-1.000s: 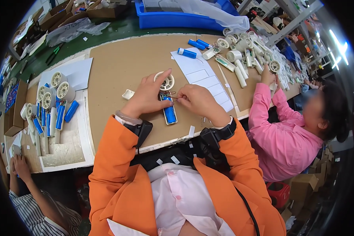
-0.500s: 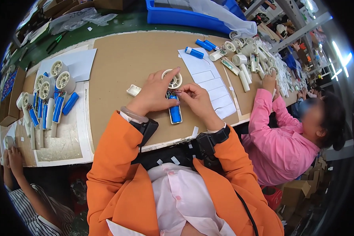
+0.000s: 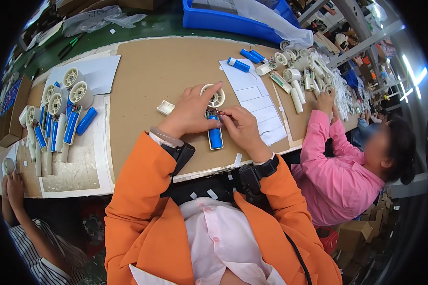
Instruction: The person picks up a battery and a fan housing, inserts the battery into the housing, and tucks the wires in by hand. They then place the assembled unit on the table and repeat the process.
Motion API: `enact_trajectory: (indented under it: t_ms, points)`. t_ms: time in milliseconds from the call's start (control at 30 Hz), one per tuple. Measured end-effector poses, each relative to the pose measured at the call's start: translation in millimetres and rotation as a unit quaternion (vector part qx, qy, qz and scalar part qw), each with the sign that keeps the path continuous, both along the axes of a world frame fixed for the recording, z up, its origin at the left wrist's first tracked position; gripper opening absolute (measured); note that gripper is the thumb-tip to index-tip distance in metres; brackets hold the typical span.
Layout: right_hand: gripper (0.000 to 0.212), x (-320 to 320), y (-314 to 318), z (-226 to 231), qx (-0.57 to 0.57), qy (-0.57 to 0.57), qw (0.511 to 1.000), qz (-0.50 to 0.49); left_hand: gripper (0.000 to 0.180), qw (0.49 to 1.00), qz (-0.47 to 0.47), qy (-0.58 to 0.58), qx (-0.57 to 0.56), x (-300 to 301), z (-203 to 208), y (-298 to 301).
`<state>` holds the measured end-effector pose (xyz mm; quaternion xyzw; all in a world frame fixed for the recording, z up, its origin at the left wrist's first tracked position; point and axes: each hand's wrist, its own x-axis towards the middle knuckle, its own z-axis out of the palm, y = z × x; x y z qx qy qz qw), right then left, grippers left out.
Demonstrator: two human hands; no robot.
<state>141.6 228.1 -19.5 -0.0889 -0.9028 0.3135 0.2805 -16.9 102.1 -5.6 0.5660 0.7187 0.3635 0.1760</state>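
On the brown board in front of me lies an opened white handheld fan with a round spoked head (image 3: 216, 98) at its far end. A blue cylindrical battery (image 3: 216, 138) sits in its handle, toward me. My left hand (image 3: 189, 113) curls round the fan from the left, thumb by the battery's upper end and fingers beside the head. Thin dark red wires (image 3: 216, 112) come out where head and handle meet. There my right hand (image 3: 241, 126) pinches the wires between thumb and forefinger. A small white shell piece (image 3: 165, 108) rests left of my left hand.
Several fan bodies with blue batteries (image 3: 71, 124) are heaped at the left. White paper sheets (image 3: 257, 104) lie right of my hands, with loose batteries (image 3: 238, 64) and white fan parts (image 3: 295, 90) beyond. A blue bin (image 3: 223, 20) stands behind. Co-workers sit on both sides.
The whole view has shifted slightly. My hands keep nearly the same hold on the fan and its wires, with the right fingers drawn a little closer to the handle.
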Motion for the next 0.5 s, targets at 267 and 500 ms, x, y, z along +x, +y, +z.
enact_trajectory:
  t_ms: [267, 500]
  points:
    - [0.011, -5.6, 3.1, 1.8, 0.008, 0.014, 1.000, 0.019, 0.097, 1.000, -0.004, -0.002, 0.000, -1.1, -1.3, -0.6]
    - [0.014, -8.2, 7.3, -1.2, 0.022, 0.026, 0.999, 0.037, 0.098, 1.000, 0.000, 0.002, -0.001, -1.8, -2.3, 0.2]
